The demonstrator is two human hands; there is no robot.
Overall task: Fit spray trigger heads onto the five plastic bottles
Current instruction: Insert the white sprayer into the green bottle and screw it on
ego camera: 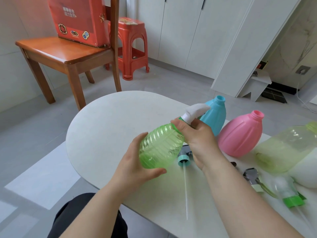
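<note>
cupping the rounded base of a translucent green ribbed plastic bottle [159, 146], the left hand [137, 162] has its grip curled round the lower body and holds the bottle tilted in the air above the white round-ended counter [106, 127], neck pointing up and to the right. the right hand [197, 138] has its grip closed round the bottle's neck, where a white plastic spray trigger head [195, 111] sits with its nozzle aimed to the right. just under the bottle a loose trigger head with a teal screw collar and a long thin white dip tube [183, 159] lies on the counter, the tube pointing towards the near edge. to the right, near the edge, lies another trigger head with a bright green collar [293, 200], blurred. beyond the hands a pink ridged plastic bottle [240, 134] and a light blue plastic bottle [216, 115] stand side by side, touching, both with open necks. a pale yellow-green translucent bottle [283, 148] sits just right of the pink one. across the grey floor stand a brown wooden chair [65, 52] bearing a red printed cardboard box [80, 21] and, beside it, a red plastic stool [133, 48].
</note>
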